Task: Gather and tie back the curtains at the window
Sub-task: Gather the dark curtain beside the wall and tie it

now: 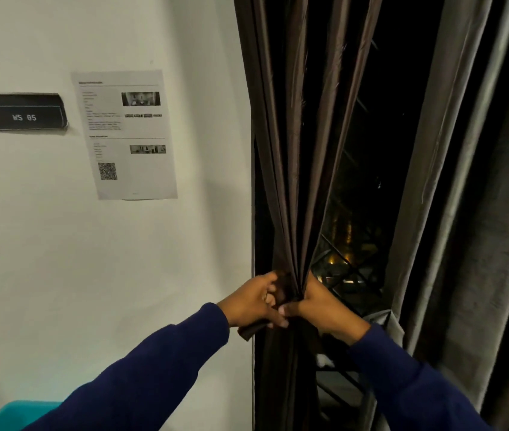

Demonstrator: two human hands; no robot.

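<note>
From my head view, my left hand [254, 301] and right hand [321, 307] both have their grip clamped round the bunched brown curtain [293, 169] at the window's [356, 231] left edge, beside the white wall [122, 259]. A grey curtain [464, 181] hangs loose to the right.

A white wall [107, 275] is carrying two things, both sitting flat against it in its upper part. A black sign [23, 112] reading "WS 05" is hanging toward the wall's left edge. Just right of it, a printed sheet [127, 135] with small photos and a QR code is sticking slightly tilted.
</note>
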